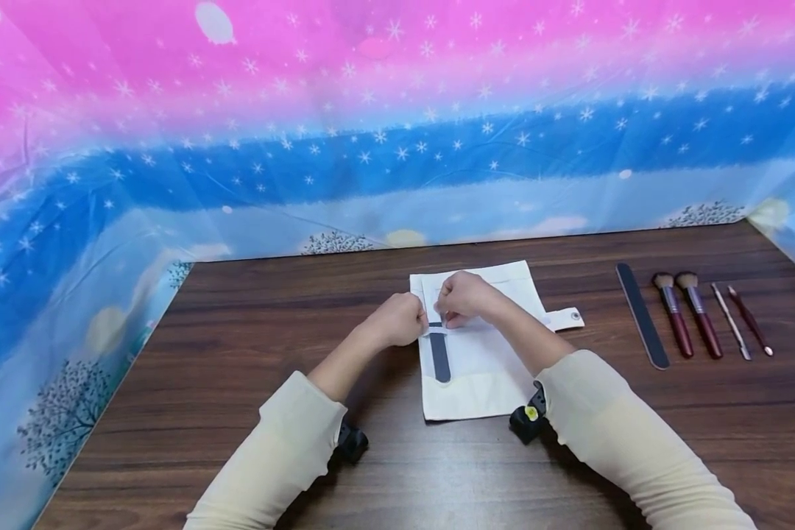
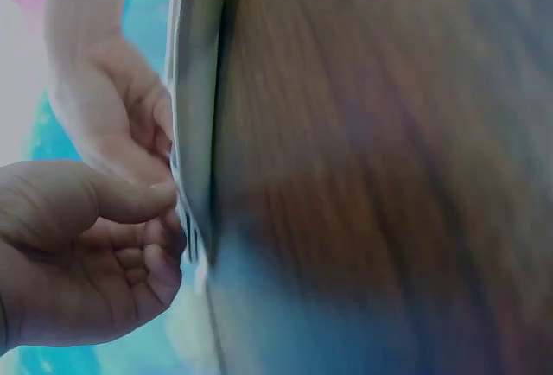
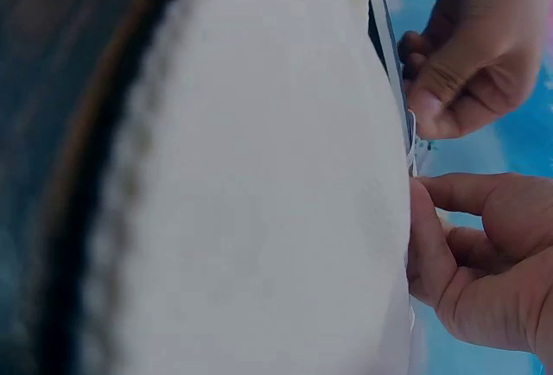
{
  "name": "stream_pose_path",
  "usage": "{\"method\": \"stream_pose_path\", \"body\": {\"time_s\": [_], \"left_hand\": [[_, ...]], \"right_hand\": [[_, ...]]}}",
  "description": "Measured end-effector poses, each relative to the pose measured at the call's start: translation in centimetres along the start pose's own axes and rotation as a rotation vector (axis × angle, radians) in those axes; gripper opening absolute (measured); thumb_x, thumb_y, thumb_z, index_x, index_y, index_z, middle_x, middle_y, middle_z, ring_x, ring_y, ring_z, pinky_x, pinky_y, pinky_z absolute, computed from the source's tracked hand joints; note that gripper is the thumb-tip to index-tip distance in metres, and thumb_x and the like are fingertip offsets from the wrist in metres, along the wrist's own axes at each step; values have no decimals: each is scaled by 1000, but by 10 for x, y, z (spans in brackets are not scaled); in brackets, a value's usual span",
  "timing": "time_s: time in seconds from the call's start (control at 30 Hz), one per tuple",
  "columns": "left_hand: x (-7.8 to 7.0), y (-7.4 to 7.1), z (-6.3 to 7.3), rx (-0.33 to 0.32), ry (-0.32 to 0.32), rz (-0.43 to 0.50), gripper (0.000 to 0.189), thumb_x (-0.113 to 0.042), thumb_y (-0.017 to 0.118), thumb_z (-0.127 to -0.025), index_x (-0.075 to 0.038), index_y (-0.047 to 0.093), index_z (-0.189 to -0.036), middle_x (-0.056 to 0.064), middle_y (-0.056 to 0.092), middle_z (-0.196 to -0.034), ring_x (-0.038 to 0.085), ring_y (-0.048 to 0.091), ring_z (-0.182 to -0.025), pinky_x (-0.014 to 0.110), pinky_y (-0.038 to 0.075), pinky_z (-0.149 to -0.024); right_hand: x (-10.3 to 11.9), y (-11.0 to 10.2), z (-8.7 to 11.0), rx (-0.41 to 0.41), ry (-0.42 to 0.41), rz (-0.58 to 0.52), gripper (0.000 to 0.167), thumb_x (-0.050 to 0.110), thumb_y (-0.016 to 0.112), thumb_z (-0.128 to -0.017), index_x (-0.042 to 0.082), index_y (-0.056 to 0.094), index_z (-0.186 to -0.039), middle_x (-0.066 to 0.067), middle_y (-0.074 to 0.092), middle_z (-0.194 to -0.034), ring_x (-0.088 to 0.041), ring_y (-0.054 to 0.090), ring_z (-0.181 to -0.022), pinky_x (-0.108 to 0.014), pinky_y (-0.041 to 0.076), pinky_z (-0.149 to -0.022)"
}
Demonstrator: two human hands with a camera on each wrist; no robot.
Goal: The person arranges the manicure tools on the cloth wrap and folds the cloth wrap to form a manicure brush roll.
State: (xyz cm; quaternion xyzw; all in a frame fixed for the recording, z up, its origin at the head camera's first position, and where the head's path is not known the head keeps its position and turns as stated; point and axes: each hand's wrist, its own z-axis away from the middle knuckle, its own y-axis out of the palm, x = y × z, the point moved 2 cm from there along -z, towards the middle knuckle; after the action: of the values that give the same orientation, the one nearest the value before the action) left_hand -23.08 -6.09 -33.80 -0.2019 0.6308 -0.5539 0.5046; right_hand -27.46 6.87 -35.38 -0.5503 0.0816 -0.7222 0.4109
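A white fabric pouch [image 1: 483, 353] lies opened out on the table, with a dark nail file [image 1: 440, 357] along its left side. Across the file runs a narrow white band [image 1: 436, 330]. My left hand [image 1: 403, 319] pinches the band's left end at the pouch's edge. Just right of the file, my right hand [image 1: 465, 296] pinches the band's other end between thumb and fingers. In the right wrist view, thumb and fingertips of the left hand [image 3: 475, 55] meet at a thin white loop. The fingertips partly hide the band's ends.
A snap strap [image 1: 565, 319] sticks out from the pouch's right side. Farther right lie another dark nail file [image 1: 641, 316], two makeup brushes [image 1: 676, 316], a slim metal-tipped tool [image 1: 732, 321] and a dark red tool [image 1: 750, 321]. A printed cloth backdrop [image 1: 397, 162] borders the wooden table [image 1: 271, 294].
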Motion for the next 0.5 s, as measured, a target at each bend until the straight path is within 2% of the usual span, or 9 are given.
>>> {"method": "stream_pose_path", "body": {"time_s": [0.07, 0.13, 0.23, 0.3, 0.4, 0.5], "left_hand": [[-6, 0, -1, -27, 7, 9, 34, 7, 48, -84, -6, 49, -52, -3, 38, -50, 11, 35, -47, 21, 30, -51], [-13, 1, -5, -40, 8, 18, 32, 6, 48, -85, -4, 56, -56, -1, 44, -53, 12, 38, -49, 21, 32, -51], [-21, 6, -11, -16, -10, 25, 23, 3, 53, -87, -3, 68, -70, 0, 58, -64, 12, 44, -54, 20, 35, -53], [-24, 11, -15, 11, -42, 29, 19, -1, 57, -88, -3, 69, -73, 1, 61, -65, 13, 45, -54, 21, 36, -52], [-28, 15, -19, 45, -74, 43, 17, -6, 61, -88, -4, 70, -73, 1, 59, -60, 12, 42, -51, 22, 35, -51], [-29, 16, -20, 55, -68, 52, 18, -5, 62, -87, -3, 70, -72, 0, 57, -58, 12, 39, -50, 22, 35, -50]], "right_hand": [[3, -6, 4, 10, -24, -2, 12, 7, 54, -90, 1, 58, -82, -10, 61, -74, -12, 62, -57, -24, 51, -60], [7, -16, 10, 8, -60, -1, 11, 9, 54, -91, 0, 58, -88, -12, 60, -83, -18, 63, -67, -27, 52, -62], [9, -40, 25, -46, -98, 7, 20, 13, 52, -94, -3, 57, -105, -18, 56, -97, -26, 60, -80, -30, 53, -66], [6, -58, 38, -90, -121, 4, 27, 15, 48, -96, -4, 54, -114, -20, 54, -103, -27, 57, -84, -31, 52, -67], [-9, -89, 60, -168, -123, -32, 34, 18, 45, -98, -5, 48, -123, -22, 53, -106, -25, 56, -83, -34, 52, -70], [-37, -119, 78, -238, -97, -64, 37, 21, 43, -99, -6, 45, -124, -22, 53, -106, -22, 57, -81, -34, 52, -70]]}}
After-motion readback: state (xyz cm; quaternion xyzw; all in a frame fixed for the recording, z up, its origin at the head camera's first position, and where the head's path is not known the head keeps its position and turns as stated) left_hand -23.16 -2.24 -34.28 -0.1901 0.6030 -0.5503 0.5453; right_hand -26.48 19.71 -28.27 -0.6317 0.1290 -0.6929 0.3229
